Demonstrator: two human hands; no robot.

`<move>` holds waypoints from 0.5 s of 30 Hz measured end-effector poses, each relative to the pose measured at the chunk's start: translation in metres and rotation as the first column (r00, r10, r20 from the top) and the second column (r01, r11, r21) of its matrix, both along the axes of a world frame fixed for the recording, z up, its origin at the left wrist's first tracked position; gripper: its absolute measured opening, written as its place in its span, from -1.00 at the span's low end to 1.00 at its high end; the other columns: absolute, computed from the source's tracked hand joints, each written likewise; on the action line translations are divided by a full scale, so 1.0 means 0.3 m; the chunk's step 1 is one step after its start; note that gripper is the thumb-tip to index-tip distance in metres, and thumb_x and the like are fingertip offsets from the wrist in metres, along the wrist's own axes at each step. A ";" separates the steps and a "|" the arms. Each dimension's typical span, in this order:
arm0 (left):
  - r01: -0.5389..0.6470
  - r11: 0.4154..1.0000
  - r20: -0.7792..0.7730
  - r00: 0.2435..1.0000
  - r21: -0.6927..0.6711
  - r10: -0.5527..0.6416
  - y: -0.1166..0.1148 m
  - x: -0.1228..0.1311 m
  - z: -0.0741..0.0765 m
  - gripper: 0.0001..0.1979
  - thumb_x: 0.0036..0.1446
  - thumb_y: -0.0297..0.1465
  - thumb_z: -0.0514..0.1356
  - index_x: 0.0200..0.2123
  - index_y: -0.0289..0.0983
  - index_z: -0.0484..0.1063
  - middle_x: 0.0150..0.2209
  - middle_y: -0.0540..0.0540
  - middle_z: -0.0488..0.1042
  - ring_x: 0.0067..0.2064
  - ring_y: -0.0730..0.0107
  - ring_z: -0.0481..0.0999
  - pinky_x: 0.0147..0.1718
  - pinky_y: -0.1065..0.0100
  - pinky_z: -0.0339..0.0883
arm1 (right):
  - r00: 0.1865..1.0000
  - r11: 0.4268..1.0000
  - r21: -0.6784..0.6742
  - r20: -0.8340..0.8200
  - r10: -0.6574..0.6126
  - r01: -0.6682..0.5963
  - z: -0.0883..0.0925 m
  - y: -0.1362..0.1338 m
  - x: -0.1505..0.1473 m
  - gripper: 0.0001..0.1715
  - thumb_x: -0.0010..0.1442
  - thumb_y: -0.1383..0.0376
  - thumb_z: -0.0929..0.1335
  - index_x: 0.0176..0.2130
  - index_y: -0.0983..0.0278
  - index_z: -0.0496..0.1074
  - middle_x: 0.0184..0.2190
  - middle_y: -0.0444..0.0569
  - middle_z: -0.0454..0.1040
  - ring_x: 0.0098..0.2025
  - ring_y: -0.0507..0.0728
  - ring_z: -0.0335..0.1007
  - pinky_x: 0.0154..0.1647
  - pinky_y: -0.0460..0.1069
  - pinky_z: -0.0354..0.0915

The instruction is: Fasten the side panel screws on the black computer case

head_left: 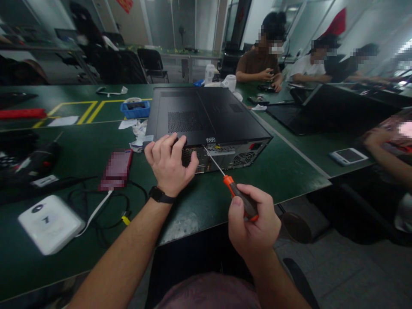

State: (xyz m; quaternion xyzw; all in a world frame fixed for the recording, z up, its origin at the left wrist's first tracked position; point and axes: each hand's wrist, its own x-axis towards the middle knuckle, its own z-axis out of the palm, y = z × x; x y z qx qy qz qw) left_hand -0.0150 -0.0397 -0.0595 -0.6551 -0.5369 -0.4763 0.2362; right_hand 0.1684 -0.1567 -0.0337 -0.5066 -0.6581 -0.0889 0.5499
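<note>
A black desktop computer case [189, 103] lies on its side on the green table, its rear panel facing me. My left hand [170, 165], with a dark watch on the wrist, rests on the case's near left edge, fingers spread over the top and thumb by the rear panel. In my right hand [255, 219] is a screwdriver [229, 182] with an orange and grey handle, fingers wrapped round it. Its shaft slants up and left, and the tip meets the upper rear edge of the case. Whether a screw sits under the tip is too small to tell.
To the left are a white box-shaped device [51, 225] with a cable, a red phone [116, 169] and a dark power drill [38, 156]. A blue tray [135, 110] stands behind. An open laptop [334, 109] and a white phone [348, 156] lie right. Co-workers sit beyond.
</note>
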 end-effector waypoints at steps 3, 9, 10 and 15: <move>0.008 1.000 0.011 1.000 -0.020 -0.008 0.001 0.000 -0.001 -0.52 0.14 -0.22 0.28 0.12 -0.20 0.47 0.14 -0.25 0.53 0.24 -0.07 0.41 0.31 -0.10 -0.01 | 1.000 1.000 -0.003 0.001 -0.005 0.005 0.001 0.000 0.000 -0.76 0.26 0.36 0.37 -0.05 0.28 0.45 -0.27 -0.08 0.60 -0.30 0.03 0.61 -0.22 -0.09 0.53; 0.015 0.998 0.031 0.999 -0.059 -0.014 0.001 -0.002 -0.004 -0.51 0.14 -0.23 0.28 0.15 -0.17 0.46 0.17 -0.24 0.51 0.26 -0.10 0.37 0.32 -0.12 -0.04 | 1.000 1.000 0.002 -0.006 -0.008 0.008 -0.004 0.001 0.000 -0.77 0.25 0.36 0.37 -0.05 0.27 0.45 -0.27 -0.08 0.61 -0.30 0.04 0.62 -0.22 -0.09 0.53; 0.017 0.999 0.030 0.999 -0.052 -0.015 0.002 -0.002 -0.004 -0.51 0.14 -0.23 0.28 0.14 -0.18 0.46 0.16 -0.24 0.51 0.26 -0.09 0.38 0.32 -0.11 -0.04 | 1.000 1.000 -0.001 -0.008 -0.007 0.007 -0.005 0.002 0.001 -0.76 0.25 0.36 0.37 -0.05 0.27 0.45 -0.27 -0.08 0.61 -0.29 0.04 0.62 -0.22 -0.09 0.53; 0.009 1.000 0.010 1.000 -0.004 -0.009 0.003 -0.002 -0.002 -0.53 0.15 -0.22 0.28 0.12 -0.20 0.47 0.14 -0.24 0.53 0.22 -0.07 0.41 0.30 -0.09 0.00 | 1.000 1.000 -0.001 -0.009 -0.008 0.008 -0.010 0.005 0.004 -0.76 0.25 0.35 0.37 -0.05 0.26 0.45 -0.26 -0.07 0.61 -0.30 0.06 0.62 -0.24 -0.06 0.54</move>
